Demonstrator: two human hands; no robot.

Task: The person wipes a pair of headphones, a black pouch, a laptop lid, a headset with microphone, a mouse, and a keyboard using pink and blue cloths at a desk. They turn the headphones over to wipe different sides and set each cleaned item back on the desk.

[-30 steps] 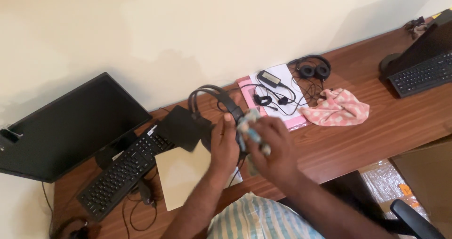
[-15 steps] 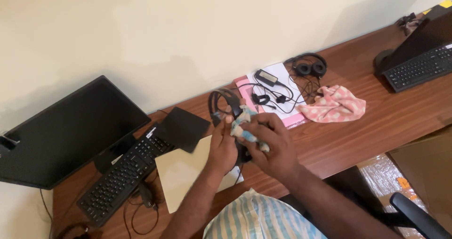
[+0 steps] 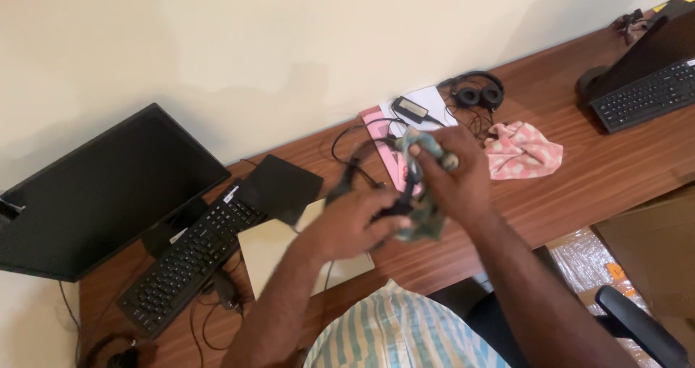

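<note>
Around the hands, nearly everything lies on the brown wooden desk (image 3: 579, 194), which serves as the landmark. At its left end stands a black monitor (image 3: 101, 194) with a black keyboard (image 3: 190, 256) slanting in front of it, and a flat black pad (image 3: 284, 185) lies just beside the keyboard toward the wall. A pale sheet (image 3: 271, 245) rests on the desk under the left forearm. Toward the middle of the desk, near the wall, lie a pink booklet with white paper (image 3: 427, 101), a small black adapter (image 3: 414, 110) on top of it, and a second pair of black headphones (image 3: 476, 93). A pink patterned cloth (image 3: 523, 149) sits crumpled just right of the hands. At the desk's right end a second keyboard (image 3: 644, 96) is cut off by the frame edge.

Much is hard to read: the black headset (image 3: 355, 172) held above the desk's middle is largely covered by both hands, so only its band and a trailing cable show clearly. The greenish cloth (image 3: 427, 219) is bunched, its pattern blurred. A dark object at the desk's lower left corner is partly cut off.

The left hand (image 3: 355, 223) reaches in palm down, fingers curled and closed around the headset's lower part. The right hand (image 3: 452, 176) is clenched on the greenish cloth, pressing it against the headset. Both forearms angle up from the striped shirt (image 3: 398, 335).
</note>
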